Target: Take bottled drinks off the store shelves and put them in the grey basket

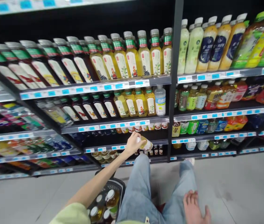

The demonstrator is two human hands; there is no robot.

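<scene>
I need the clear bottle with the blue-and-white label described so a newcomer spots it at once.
Start at the tall black post bounding the middle bay on the right. Above the left hand, follow the front row of yellow bottles rightward until it ends beside that post. The last one, a clear bottle, alone in that row wears a blue-and-white label.

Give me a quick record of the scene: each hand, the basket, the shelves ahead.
left hand: left hand grips a tilted bottle by its white-capped end, in front of a low shelf
right hand: right hand open, beside the right leg; contact unclear
basket: dark basket left of the legs, holding white-capped bottles
upper shelf: dark bottles at left, yellow bottles at right
shelf below: blue-labelled bottle at right end
</scene>
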